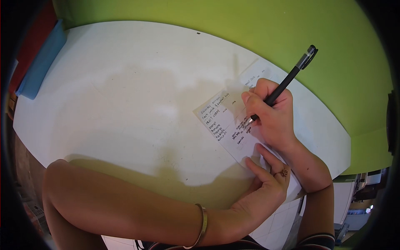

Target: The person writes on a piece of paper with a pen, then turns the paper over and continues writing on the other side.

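Note:
My right hand [273,110] is closed around a black pen [287,81], its metal tip touching a white paper [231,133]. Handwritten lines in dark ink cover parts of the sheet, among them a list of fruit names. Below it my left hand [266,179], with a ring on one finger, rests at the paper's lower edge, its fingers spread and nothing held in them. Another written part of paper [260,73] shows above my right hand; whether it is a separate sheet I cannot tell.
The paper lies on a white table [104,104] with a curved edge against a green wall [187,12]. A blue bin [43,62] stands at the far left beside something red. At the lower right are several blurred objects beyond the table.

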`<action>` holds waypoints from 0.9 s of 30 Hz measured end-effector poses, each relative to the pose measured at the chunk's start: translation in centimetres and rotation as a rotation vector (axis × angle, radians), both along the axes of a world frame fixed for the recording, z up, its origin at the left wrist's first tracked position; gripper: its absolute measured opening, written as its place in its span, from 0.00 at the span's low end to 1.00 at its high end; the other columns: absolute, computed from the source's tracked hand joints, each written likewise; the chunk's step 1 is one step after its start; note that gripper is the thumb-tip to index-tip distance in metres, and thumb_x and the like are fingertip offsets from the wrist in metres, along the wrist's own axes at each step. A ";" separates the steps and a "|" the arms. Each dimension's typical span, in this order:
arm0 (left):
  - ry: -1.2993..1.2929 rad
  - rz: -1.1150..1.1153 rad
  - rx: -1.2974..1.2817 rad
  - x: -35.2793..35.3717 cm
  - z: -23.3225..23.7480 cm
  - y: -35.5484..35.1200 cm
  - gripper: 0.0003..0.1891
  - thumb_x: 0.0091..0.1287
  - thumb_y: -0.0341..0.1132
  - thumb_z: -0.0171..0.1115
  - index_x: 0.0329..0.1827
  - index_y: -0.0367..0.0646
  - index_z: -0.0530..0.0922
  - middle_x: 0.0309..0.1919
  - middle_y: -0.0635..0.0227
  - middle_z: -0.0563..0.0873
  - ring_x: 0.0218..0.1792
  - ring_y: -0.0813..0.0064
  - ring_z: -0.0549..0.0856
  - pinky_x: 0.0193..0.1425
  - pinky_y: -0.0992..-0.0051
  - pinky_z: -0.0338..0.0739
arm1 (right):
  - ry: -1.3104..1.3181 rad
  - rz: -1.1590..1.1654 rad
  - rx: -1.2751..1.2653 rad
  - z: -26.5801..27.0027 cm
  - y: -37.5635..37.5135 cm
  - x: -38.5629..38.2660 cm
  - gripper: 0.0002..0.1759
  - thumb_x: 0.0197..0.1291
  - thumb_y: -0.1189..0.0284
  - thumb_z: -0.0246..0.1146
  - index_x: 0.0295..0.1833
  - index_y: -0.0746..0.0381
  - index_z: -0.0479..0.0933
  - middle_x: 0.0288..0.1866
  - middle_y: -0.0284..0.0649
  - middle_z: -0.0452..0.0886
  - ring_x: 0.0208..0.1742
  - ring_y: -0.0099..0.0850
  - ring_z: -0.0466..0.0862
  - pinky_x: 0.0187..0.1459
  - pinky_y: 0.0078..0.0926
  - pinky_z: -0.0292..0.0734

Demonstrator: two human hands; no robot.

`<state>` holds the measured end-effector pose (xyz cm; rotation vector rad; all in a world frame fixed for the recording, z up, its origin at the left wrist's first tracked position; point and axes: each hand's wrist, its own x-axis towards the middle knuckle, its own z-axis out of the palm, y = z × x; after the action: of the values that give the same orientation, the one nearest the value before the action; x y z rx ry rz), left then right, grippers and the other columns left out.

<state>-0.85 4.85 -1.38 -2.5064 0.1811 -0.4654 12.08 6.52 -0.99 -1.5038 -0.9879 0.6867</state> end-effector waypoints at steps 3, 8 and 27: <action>-0.004 -0.004 -0.006 0.0 0.0 0.0 0.12 0.55 0.28 0.55 0.41 0.32 0.79 0.34 0.57 0.78 0.39 0.54 0.84 0.28 0.65 0.85 | -0.052 0.036 -0.050 0.4 -0.2 0.0 0.20 0.57 0.75 0.63 0.16 0.60 0.63 0.14 0.25 0.65 0.17 0.11 0.61 0.19 0.14 0.54; 0.007 -0.022 -0.020 0.1 0.0 0.0 0.12 0.55 0.28 0.56 0.40 0.32 0.79 0.34 0.58 0.78 0.39 0.55 0.84 0.28 0.65 0.86 | -0.033 0.074 -0.062 1.2 -0.2 -1.2 0.19 0.58 0.70 0.66 0.18 0.60 0.68 0.15 0.25 0.69 0.18 0.11 0.64 0.19 0.13 0.56; 0.028 -0.043 0.006 -0.1 0.2 0.0 0.12 0.54 0.28 0.57 0.40 0.33 0.79 0.35 0.59 0.77 0.37 0.62 0.81 0.29 0.66 0.86 | -0.085 0.183 -0.078 0.3 -1.1 -1.1 0.19 0.50 0.85 0.62 0.18 0.59 0.59 0.15 0.25 0.63 0.18 0.12 0.61 0.20 0.15 0.56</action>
<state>-0.94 4.90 -1.22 -2.5081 0.2468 -0.4467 10.96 5.47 -0.72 -1.5333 -1.1856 0.8049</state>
